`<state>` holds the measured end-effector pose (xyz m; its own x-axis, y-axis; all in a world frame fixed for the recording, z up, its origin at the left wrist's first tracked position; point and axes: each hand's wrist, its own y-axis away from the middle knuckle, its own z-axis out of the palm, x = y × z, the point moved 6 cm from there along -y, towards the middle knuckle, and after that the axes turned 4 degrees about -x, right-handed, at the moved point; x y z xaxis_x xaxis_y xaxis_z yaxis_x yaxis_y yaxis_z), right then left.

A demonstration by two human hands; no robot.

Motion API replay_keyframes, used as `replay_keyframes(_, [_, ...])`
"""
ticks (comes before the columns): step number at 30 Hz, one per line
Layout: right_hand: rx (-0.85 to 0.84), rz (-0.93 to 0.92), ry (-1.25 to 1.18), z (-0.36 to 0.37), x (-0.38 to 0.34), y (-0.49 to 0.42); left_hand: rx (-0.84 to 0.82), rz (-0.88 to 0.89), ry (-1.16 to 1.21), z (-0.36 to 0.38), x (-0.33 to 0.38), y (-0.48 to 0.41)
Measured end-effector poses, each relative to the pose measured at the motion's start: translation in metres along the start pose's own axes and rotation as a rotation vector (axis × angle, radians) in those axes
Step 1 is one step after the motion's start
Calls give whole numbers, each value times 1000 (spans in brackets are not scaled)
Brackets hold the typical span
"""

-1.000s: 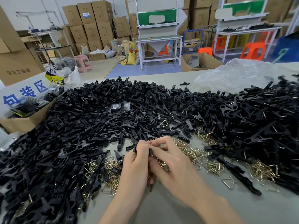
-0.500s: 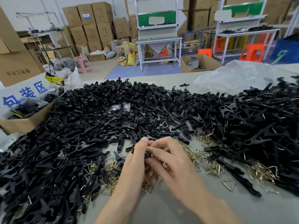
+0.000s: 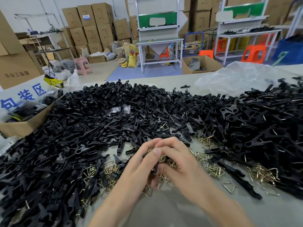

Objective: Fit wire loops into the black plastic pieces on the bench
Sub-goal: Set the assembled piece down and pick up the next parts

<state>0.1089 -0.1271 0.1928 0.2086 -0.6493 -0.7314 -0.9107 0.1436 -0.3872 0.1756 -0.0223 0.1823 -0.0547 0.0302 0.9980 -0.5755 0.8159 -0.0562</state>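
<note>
Left hand (image 3: 139, 164) and right hand (image 3: 182, 167) are working close together over the near bench (image 3: 164, 210), both pinching one black plastic piece (image 3: 155, 169); loop seating: cannot tell. Loose brass wire loops (image 3: 213, 169) are lying around them. Beyond, the heap of bare black pieces (image 3: 73, 128) is waiting: judging most work left.

Held black piece (image 3: 155, 168) — mostly hidden.

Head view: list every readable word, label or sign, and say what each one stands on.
"包装区": blue characters on the white sign at far left.
Dark print on the large cardboard box behind it: upside down, not legible.
Lettering on the yellow-black tag: blurred.
Blue labels on the stacked cartons: too small to read.
</note>
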Motion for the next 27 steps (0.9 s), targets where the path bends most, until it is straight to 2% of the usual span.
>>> replay_keyframes(6, [107,-223,277,-6,-18,3,-109,-38,-9,3,4,1])
replay_keyframes(8, [94,-257,309,-4,-20,3,-113,-57,0,5,3,1])
replay_keyframes(13, [67,-221,385,-5,-14,5,-164,-179,50,6,-4,4])
replay_keyframes(18, [142,-201,397,-9,-17,7,-45,-375,41,0,-22,-2])
replay_keyframes(23, [59,-193,331,-6,-15,9,-222,-225,11,7,-5,6])
replay_keyframes(27, [53,-175,295,-3,-14,9,-216,-236,15,6,-6,7])
